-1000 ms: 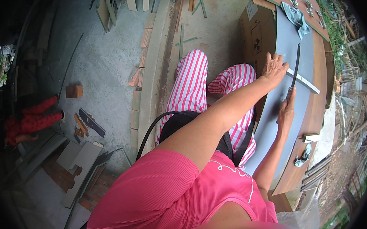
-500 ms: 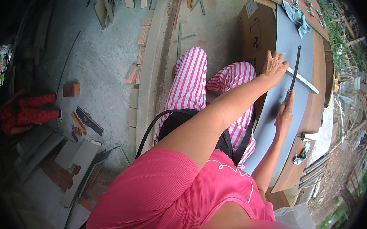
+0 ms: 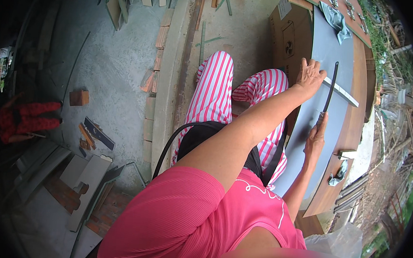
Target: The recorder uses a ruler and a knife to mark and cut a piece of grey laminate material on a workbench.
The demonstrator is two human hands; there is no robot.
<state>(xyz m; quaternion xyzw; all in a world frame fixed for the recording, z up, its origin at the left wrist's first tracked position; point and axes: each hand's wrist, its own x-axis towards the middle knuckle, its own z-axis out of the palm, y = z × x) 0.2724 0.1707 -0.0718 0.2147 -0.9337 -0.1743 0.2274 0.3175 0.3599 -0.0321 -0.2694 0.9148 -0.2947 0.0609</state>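
Note:
My left hand (image 3: 310,74) is closed around the near end of a narrow white strip (image 3: 342,92), pressing it onto a grey-blue board (image 3: 333,50). Lower down, my right hand (image 3: 316,135) grips the handle of what looks like a hacksaw (image 3: 332,87), seen edge-on as a long thin black bar. The saw crosses the strip a little to the right of my left fingers. Whether its teeth touch the strip cannot be made out.
A cardboard box (image 3: 290,35) stands beside the board. On it lies a grey-blue cloth (image 3: 335,18); small metal parts (image 3: 351,10) are beyond. Another cloth (image 3: 338,174) rests on a brown board (image 3: 323,195). A person in red (image 3: 30,118) is at far left, near a brick (image 3: 79,98).
My right hand has drawn the saw back toward my body, along its length. My left hand and the white strip have stayed in place.

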